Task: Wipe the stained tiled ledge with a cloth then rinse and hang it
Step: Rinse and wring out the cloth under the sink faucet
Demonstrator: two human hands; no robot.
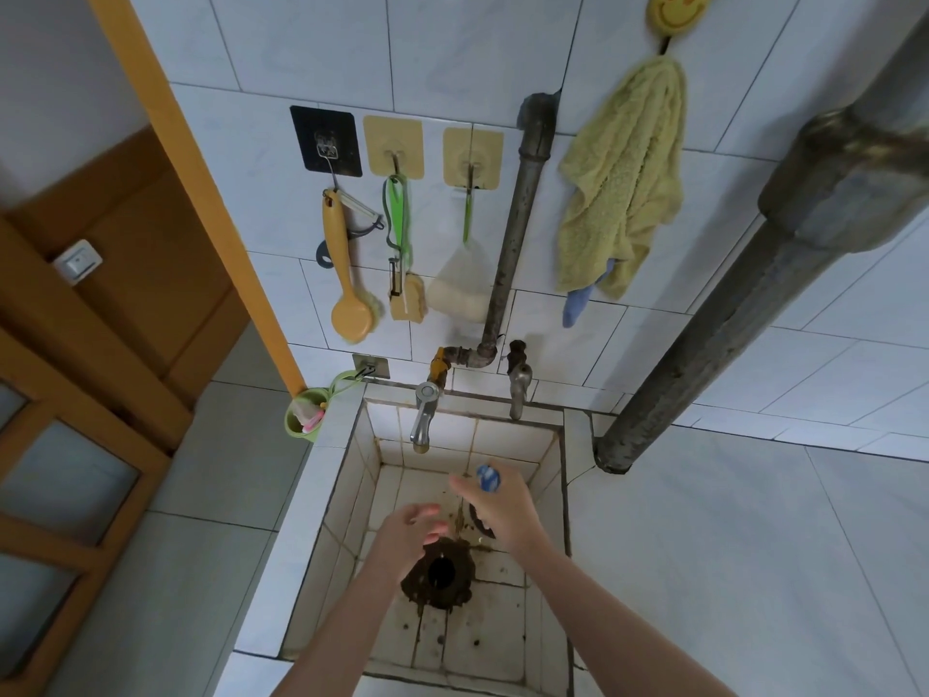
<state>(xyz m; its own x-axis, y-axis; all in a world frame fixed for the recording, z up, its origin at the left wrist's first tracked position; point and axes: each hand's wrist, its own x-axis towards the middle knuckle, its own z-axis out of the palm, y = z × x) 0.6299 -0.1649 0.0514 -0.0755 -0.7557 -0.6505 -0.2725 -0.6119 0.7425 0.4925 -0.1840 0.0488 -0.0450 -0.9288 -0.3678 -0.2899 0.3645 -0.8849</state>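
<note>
Both my hands hover over a stained tiled sink basin [352,495] with a dark, grimy drain hole [441,576]. My left hand [409,528] is open, fingers spread, just above the drain. My right hand [497,510] is a little higher and to the right, and a small blue and white object [488,477] shows at its fingertips; what it is stays unclear. The white tiled ledge [311,475] frames the basin. A yellow-green cloth [623,183] hangs from a smiley hook [676,12] on the wall, with a blue cloth [578,304] peeking out beneath it.
Two metal taps [424,420] [519,389] stick out over the basin's back edge below a rusty pipe [518,233]. Brushes and a sponge bag [460,289] hang on wall hooks. A green cup [304,420] hangs at the ledge's left. A thick grey drainpipe [754,304] runs on the right.
</note>
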